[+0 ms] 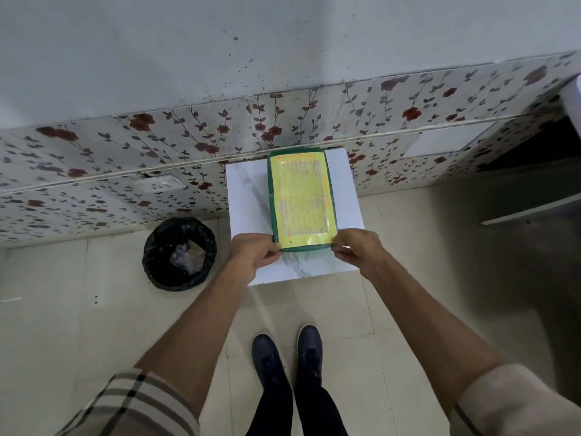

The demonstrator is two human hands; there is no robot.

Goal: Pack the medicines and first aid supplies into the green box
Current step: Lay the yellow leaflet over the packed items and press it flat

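The green box [301,196] lies closed on a small white marble-patterned table [248,196], its lid covered by a yellow printed sheet. My left hand [253,254] grips the box's near left corner. My right hand [358,250] grips the near right corner. Both hands pinch the near edge with fingers curled around it. No medicines or first aid supplies are visible outside the box.
A round bin lined with a black bag [179,253] stands on the tiled floor left of the table. A wall with floral tiles [125,158] runs behind the table. My dark shoes [287,354] are just in front of it.
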